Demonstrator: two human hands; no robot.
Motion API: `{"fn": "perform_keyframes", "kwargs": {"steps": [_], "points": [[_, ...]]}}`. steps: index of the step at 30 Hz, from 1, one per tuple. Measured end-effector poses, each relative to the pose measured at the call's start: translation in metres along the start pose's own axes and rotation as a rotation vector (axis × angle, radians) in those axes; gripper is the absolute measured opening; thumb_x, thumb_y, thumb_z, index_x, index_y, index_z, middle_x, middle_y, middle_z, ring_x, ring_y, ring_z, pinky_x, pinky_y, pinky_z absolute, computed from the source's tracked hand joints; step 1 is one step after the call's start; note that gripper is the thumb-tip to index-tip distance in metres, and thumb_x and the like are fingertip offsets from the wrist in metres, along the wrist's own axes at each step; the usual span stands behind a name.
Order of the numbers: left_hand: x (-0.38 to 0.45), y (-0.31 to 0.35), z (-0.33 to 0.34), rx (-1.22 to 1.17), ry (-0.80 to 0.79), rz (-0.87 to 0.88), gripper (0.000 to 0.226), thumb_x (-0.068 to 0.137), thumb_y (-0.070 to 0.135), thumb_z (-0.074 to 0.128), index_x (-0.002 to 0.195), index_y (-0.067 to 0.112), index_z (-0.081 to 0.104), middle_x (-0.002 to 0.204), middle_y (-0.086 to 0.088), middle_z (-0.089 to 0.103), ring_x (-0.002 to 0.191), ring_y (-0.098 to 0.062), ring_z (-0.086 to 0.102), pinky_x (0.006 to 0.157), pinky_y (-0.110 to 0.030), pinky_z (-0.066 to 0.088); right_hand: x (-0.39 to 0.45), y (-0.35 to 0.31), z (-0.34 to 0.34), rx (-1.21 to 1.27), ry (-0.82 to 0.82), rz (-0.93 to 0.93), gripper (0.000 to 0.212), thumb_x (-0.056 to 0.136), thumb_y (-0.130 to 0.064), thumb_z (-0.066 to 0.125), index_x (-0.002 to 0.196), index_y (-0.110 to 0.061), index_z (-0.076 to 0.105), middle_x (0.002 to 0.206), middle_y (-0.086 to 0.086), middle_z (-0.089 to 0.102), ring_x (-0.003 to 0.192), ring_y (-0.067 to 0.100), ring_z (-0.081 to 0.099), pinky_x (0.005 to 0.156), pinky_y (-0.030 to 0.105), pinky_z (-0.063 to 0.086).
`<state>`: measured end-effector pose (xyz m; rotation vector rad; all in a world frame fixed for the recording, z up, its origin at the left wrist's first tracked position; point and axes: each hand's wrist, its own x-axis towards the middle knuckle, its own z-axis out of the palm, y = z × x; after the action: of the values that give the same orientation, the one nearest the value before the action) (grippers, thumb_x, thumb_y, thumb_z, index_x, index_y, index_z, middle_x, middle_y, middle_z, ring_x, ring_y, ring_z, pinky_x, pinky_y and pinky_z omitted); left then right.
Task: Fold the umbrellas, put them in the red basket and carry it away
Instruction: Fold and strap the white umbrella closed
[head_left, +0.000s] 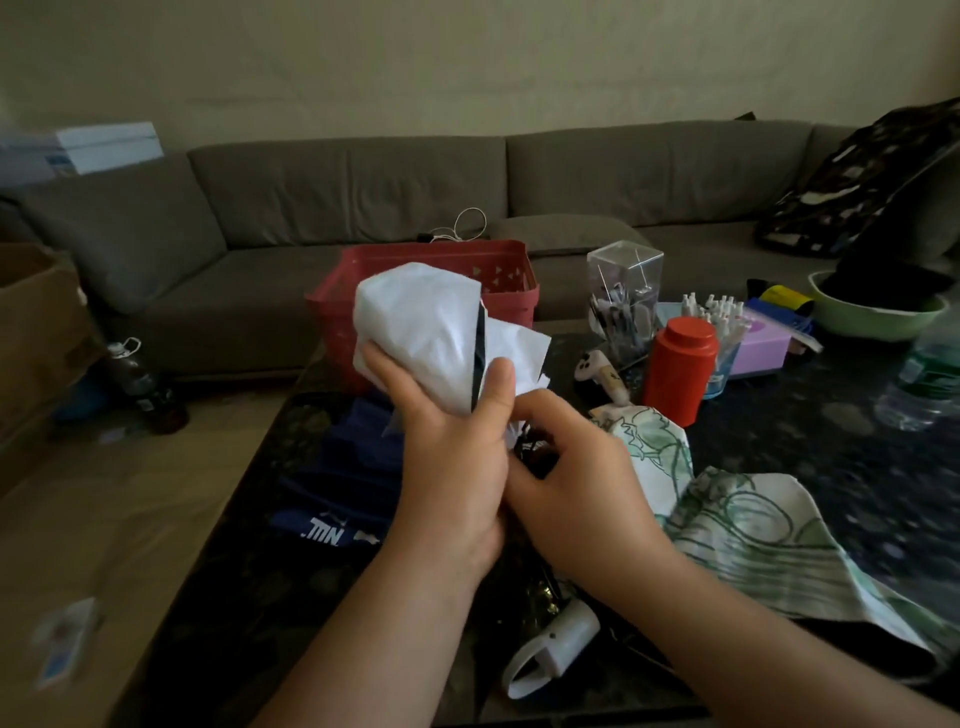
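Nearest, a white curved handle (550, 652) lies on the dark worktop (779, 431) between the two arms. Above it, the left hand (452, 447) is wrapped round the bunched cloth of a white umbrella (421, 332), thumb up along a black strip. The right hand (576, 473) is just beside it, touching it, fingers curled on the dark ribs at the bottom of that same umbrella. To the right, a white and green leaf-print umbrella (748, 525) lies spread on the worktop. To the left lies a dark blue umbrella (343, 488) with white letters that look upside down; I cannot read them for sure. Farther back the red basket (498, 280) stands on the worktop, right behind the white umbrella. Right of it are a red bottle (680, 364), a clear box (623, 291) of pens, a purple box (761, 343) and a green bowl (872, 317). A grey sofa (311, 208) is behind all of it
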<state>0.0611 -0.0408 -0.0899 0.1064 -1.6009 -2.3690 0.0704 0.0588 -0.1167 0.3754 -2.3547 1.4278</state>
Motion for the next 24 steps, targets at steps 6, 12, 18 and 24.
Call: {"fn": "perform_keyframes", "kwargs": {"steps": [6, 12, 18, 24], "points": [[0.008, 0.012, -0.020, 0.236, -0.320, 0.050, 0.051, 0.109, 0.033, 0.052, 0.156, 0.049, 0.041, 0.152, 0.013, 0.055, 0.132, -0.007, 0.061, 0.115, -0.039, 0.049, 0.031, -0.005, -0.041, 0.672, -0.009, 0.568, 0.013, 0.095, -0.012, 0.073, 0.084, -0.012, 0.065, 0.075, 0.013, 0.066, 0.054, 0.020, 0.060, 0.044, 0.028, 0.047], [0.027, 0.037, -0.044, 1.560, -0.332, 0.869, 0.089, 0.064, 0.063, 0.080, 0.147, 0.048, 0.053, 0.148, -0.005, 0.036, 0.135, -0.033, 0.031, 0.107, -0.050, 0.038, 0.036, 0.003, -0.069, 0.669, -0.118, 0.667, 0.016, 0.094, -0.007, 0.070, 0.081, -0.014, 0.063, 0.073, 0.011, 0.065, 0.052, 0.019, 0.058, 0.039, 0.022, 0.042], [0.041, 0.008, -0.022, 1.533, -0.346, 1.095, 0.035, 0.074, 0.034, 0.091, 0.106, 0.035, 0.076, 0.107, 0.012, 0.070, 0.119, -0.027, 0.061, 0.098, -0.053, 0.041, 0.031, -0.015, -0.066, 0.540, -0.301, 0.546, 0.010, 0.095, -0.013, 0.072, 0.086, -0.012, 0.068, 0.079, 0.011, 0.065, 0.054, 0.019, 0.058, 0.039, 0.023, 0.041], [0.042, 0.007, -0.042, 1.259, -0.192, 1.136, 0.024, 0.093, 0.038, 0.072, 0.073, 0.026, 0.065, 0.068, 0.014, 0.055, 0.067, -0.020, 0.061, 0.068, -0.043, 0.046, 0.037, -0.025, -0.088, 0.513, -0.433, 0.287, 0.051, 0.073, -0.035, 0.081, 0.123, -0.026, 0.071, 0.107, 0.005, 0.075, 0.078, 0.026, 0.076, 0.062, 0.024, 0.058]]}}
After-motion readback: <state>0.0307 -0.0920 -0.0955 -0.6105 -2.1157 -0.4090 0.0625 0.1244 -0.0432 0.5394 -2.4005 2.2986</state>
